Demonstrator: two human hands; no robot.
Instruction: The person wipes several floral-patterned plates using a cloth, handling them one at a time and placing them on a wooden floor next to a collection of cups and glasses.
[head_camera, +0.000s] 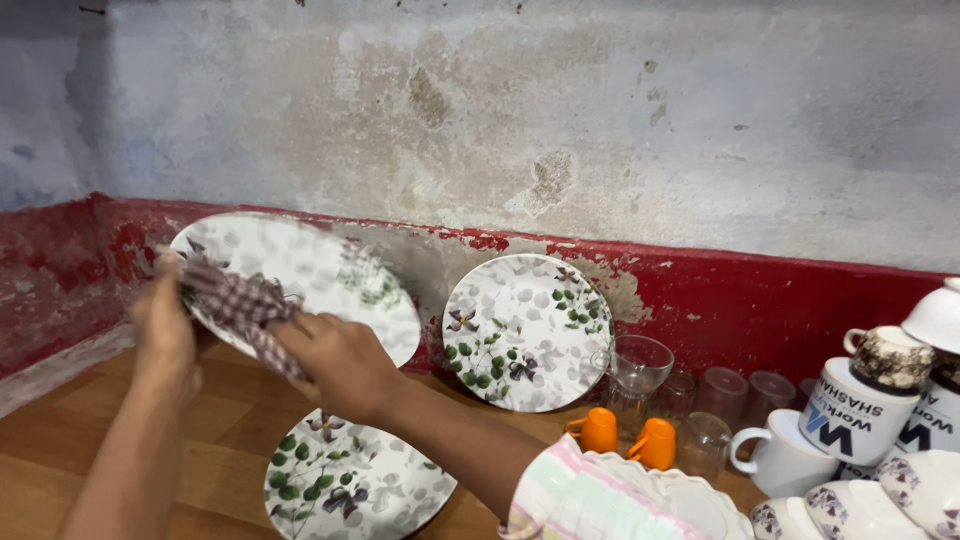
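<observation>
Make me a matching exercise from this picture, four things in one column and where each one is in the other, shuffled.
Things:
1. checked cloth
2. held floral plate
3. second floral plate
4. two orange cups

Places:
A. leaning on the red wall base
B. upside down by the glasses
C. in the right hand
D. gripped at its edge by the left hand

Pairs: 1-C, 2-D, 3-A, 4-B
</observation>
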